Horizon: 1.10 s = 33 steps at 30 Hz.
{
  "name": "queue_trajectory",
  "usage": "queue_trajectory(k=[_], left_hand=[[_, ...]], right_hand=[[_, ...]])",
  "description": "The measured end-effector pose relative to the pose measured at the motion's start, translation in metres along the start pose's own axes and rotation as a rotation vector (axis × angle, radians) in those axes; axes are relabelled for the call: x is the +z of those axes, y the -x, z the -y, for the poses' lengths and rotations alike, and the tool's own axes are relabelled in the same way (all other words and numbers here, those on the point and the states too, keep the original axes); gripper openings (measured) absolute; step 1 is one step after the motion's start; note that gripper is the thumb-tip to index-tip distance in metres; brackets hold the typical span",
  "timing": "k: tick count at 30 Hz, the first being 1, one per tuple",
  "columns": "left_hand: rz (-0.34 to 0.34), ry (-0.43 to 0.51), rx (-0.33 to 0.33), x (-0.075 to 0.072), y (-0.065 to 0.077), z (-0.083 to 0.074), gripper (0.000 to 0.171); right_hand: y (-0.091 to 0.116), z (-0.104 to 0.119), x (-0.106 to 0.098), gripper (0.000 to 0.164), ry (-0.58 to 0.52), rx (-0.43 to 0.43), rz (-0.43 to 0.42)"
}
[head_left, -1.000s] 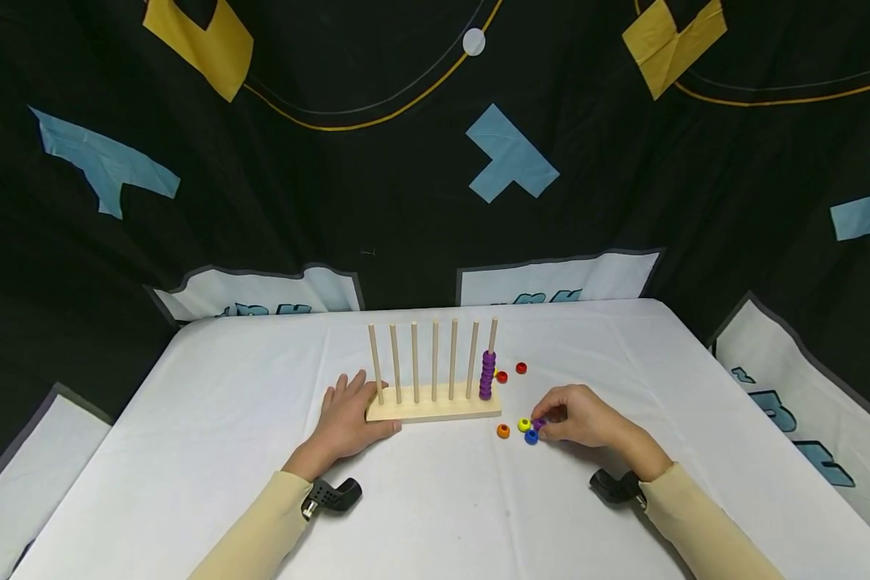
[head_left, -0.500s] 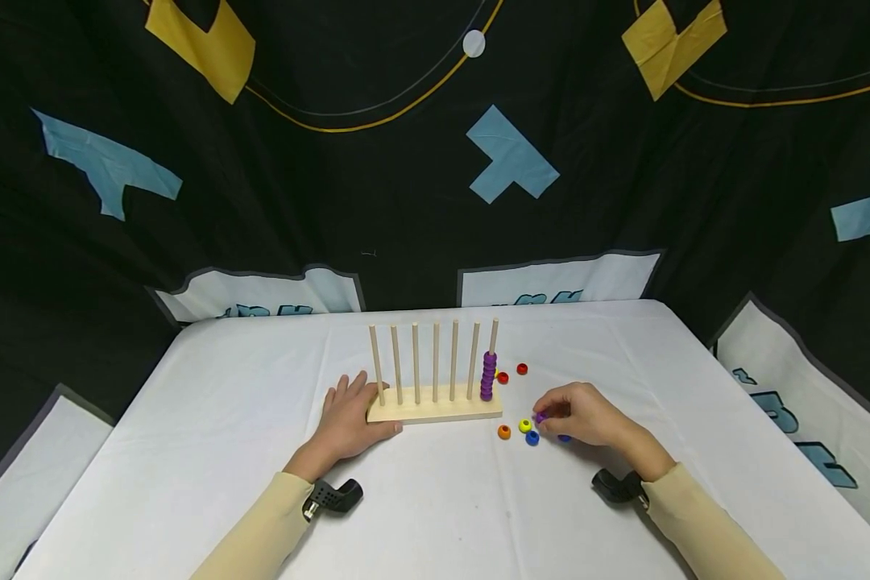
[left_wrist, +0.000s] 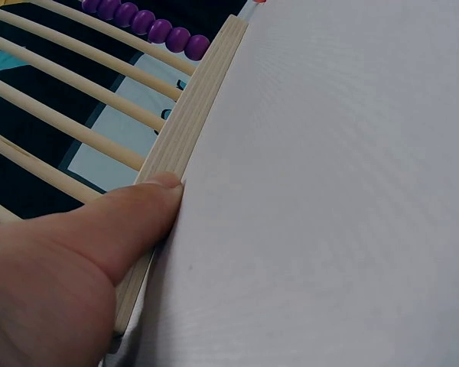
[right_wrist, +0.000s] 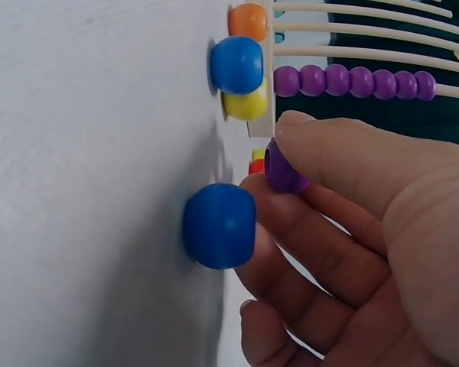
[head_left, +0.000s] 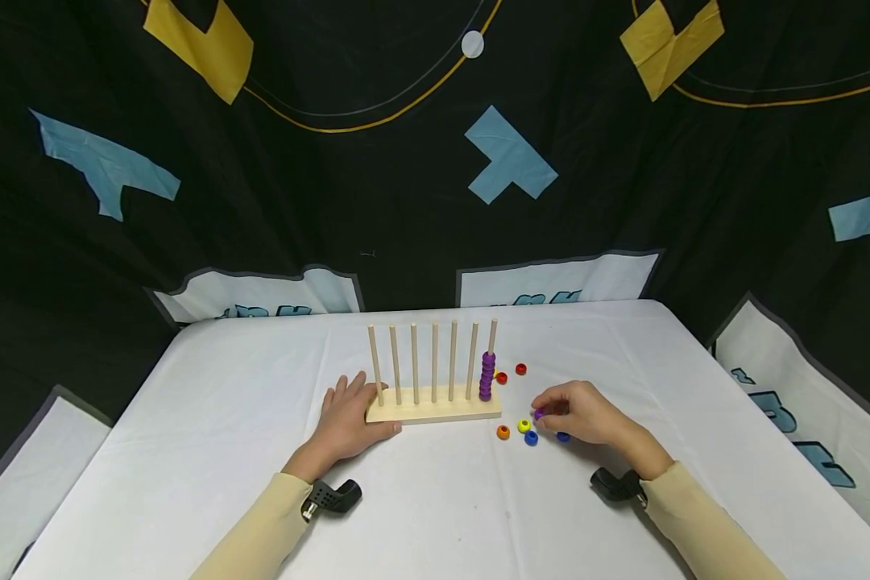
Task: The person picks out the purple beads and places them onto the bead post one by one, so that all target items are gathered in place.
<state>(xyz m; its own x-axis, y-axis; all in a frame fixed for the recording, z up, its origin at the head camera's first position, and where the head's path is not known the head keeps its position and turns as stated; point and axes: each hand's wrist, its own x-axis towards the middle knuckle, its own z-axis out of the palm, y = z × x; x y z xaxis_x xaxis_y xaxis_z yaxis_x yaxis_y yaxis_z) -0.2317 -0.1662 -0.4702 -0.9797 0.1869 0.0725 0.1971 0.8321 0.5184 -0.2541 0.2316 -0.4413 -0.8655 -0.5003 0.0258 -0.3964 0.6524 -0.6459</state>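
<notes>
A wooden peg rack [head_left: 435,405] with several upright pegs stands on the white table. My left hand [head_left: 348,419] holds its left end, the thumb against the front face and the index finger reaching behind; the left wrist view shows the thumb [left_wrist: 138,222] on the wood. A stack of purple beads [head_left: 486,377] fills most of the rightmost peg. Right of the rack, my right hand [head_left: 580,413] pinches one loose purple bead [right_wrist: 283,168] between thumb and index finger, just above the table. Close below the fingers lies a blue bead [right_wrist: 220,226].
Near the right hand lie a yellow bead [head_left: 524,426], another blue bead [head_left: 531,438] and an orange bead [head_left: 503,432]. Two red beads, one nearer the rack [head_left: 502,378], lie behind its right end. A yellow bead there is partly hidden by the purple stack.
The right hand has drawn the purple bead up slightly from beside the yellow and blue beads. A second blue bead shows under that hand. The left hand and rack stay put.
</notes>
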Motion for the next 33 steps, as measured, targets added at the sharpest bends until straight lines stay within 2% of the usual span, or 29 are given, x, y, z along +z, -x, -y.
queue_trajectory(k=[12,33], left_hand=[[-0.001,0.000,-0.008,-0.001,0.001,0.002,0.072],[-0.003,0.003,-0.004,0.000,0.000,0.000,0.072]], right_hand=[[-0.005,0.015,-0.010,0.023,0.099,-0.009,-0.083],[-0.005,0.024,-0.017,0.025,0.130,-0.030,-0.144]])
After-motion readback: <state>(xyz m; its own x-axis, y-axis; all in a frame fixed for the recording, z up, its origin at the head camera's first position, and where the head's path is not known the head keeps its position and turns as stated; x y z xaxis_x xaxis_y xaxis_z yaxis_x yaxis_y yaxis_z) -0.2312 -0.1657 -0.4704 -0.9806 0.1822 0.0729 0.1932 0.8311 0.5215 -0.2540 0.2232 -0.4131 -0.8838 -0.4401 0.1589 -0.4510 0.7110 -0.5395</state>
